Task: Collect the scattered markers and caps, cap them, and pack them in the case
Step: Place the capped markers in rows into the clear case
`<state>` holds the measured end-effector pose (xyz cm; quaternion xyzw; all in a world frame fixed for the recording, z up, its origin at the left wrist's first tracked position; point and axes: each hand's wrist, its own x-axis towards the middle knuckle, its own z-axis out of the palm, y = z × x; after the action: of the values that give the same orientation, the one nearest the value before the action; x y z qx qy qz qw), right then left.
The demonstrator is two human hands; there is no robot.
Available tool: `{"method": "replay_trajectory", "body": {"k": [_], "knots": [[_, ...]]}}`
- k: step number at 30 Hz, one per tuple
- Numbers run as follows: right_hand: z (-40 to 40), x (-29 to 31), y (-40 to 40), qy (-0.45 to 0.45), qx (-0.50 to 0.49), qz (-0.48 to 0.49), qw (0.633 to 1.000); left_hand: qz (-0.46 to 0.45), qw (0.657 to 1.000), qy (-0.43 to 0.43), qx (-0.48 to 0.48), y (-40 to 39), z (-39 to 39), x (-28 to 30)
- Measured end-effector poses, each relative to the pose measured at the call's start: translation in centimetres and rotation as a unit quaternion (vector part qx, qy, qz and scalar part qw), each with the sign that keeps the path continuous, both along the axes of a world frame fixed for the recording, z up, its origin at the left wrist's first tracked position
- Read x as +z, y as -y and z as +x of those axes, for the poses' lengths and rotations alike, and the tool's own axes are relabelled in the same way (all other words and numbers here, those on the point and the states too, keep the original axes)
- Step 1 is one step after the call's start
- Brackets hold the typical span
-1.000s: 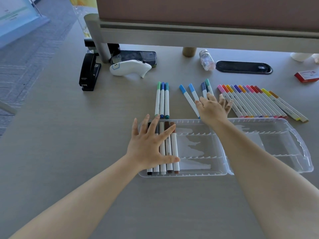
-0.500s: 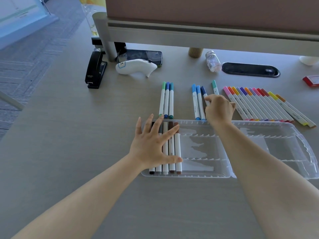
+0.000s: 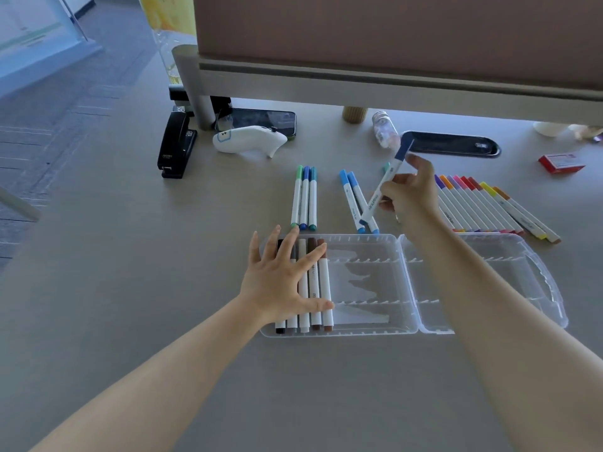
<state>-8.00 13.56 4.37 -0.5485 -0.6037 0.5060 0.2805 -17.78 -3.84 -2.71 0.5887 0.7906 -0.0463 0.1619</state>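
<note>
Clear plastic forms the open case (image 3: 404, 329), which lies on the tabletop (image 3: 130, 288) with only its leftmost slots filled, so the packing step looks early: most markers are yet to go in.

At the left, the left hand (image 3: 277, 288) lies flat over the five packed markers (image 3: 315, 288), fingers (image 3: 290, 247) straight and spread, the thumb across the barrels near their lower ends. It grips nothing; it seems only to steady the row in its slots.

Just behind the case, three green and blue markers (image 3: 304, 197) lie side by side, and to their right two light-blue markers (image 3: 354, 203) lie slanted.

Next, the right hand (image 3: 411, 194) is raised above the tabletop and pinches a dark-blue marker (image 3: 381, 190), which tilts with one capped end up toward the back and the other down near the light-blue pair. A teal marker (image 3: 386, 167) peeps out behind it.

At the far right, a long row of bright markers (image 3: 489, 207) waits against the case's far edge.

The next move, as I judge it, calls for turning the held marker parallel to the packed ones and laying it into the free slot just right of the brown marker, with the left thumb kept clear.
</note>
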Motion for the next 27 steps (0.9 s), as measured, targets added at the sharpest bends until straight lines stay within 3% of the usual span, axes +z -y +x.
{"method": "replay_trajectory", "body": {"k": [5,13,19,27], "knots": [[1.7,1.1,2.2,-0.007,0.085,-0.127,0.988,-0.022,1.000,-0.005,0.014,1.1,0.3,0.8],[3.0,-1.5,6.0,0.038,0.205,-0.204,0.957,-0.025,0.998,0.005,0.065,4.1,-0.3,1.9],[2.1,-3.0,8.0,0.120,0.221,-0.126,0.960,-0.054,0.995,0.024,0.078,6.2,0.2,2.2],[0.8,-4.3,8.9,0.133,0.184,-0.091,0.970,-0.071,0.997,-0.020,0.027,6.2,-1.8,1.3]]}}
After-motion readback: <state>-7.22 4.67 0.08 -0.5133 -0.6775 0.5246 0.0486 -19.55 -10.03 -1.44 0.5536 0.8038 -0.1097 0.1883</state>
